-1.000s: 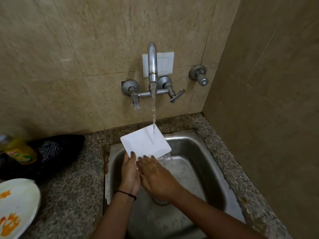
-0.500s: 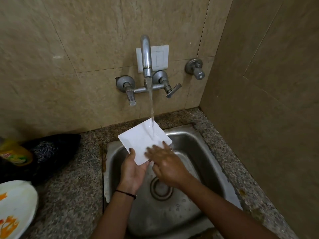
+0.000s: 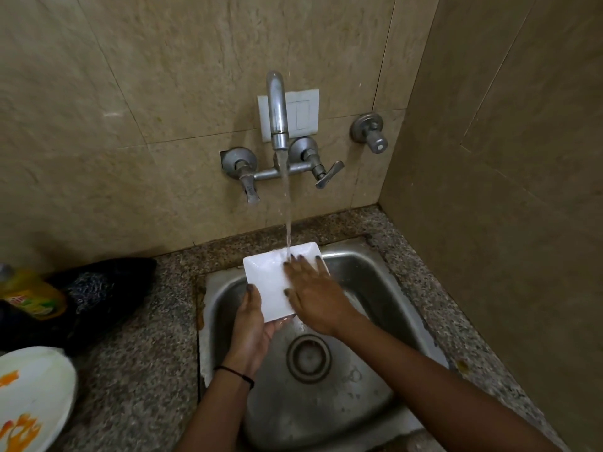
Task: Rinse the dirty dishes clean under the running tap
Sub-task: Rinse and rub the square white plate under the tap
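While water from the tap point(image 3: 277, 109) falls onto the far half of the square white plate point(image 3: 267, 275), I hold that plate over the back of the sink point(image 3: 365, 272). My left grip point(image 3: 253, 324) is clamped on its near corner, thumb on top and fingers underneath. My right grip point(image 3: 318, 296) lies flat on the plate's face, fingers straight and spread apart, fingertips at the stream. On the surface point(image 3: 130, 370) to the left lie a round plate point(image 3: 32, 396) with orange smears and a yellow bottle point(image 3: 29, 296).
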